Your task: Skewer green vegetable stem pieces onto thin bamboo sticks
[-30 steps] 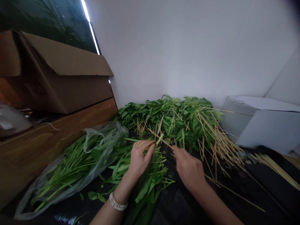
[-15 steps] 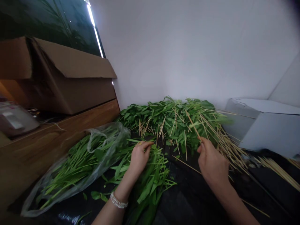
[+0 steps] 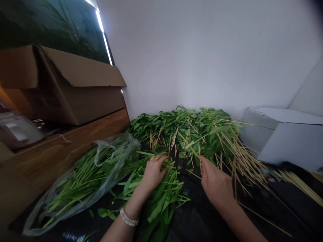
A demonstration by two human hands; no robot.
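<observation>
Since half a second ago, the right hand (image 3: pixel 217 188) has swung leftward, nearer the left hand (image 3: pixel 152 173), bringing its stick (image 3: pixel 194 152) along. Nearest, green stalks (image 3: pixel 160 208) spread from the near edge of the black sheet (image 3: pixel 190 222) to its middle, with a clear bag (image 3: pixel 103 186) of greens along the left edge. Over the stalks' pale ends, the left grip is curled; I cannot tell whether it pinches a stem. The right grip is clamped on the stick, which slants away to the left and meets a leafy stalk (image 3: pixel 218 129). Farther, other sticks (image 3: pixel 243 154) fan toward the right edge from a leafy heap (image 3: pixel 161 122) along the far edge, by the white wall (image 3: pixel 191 60).
</observation>
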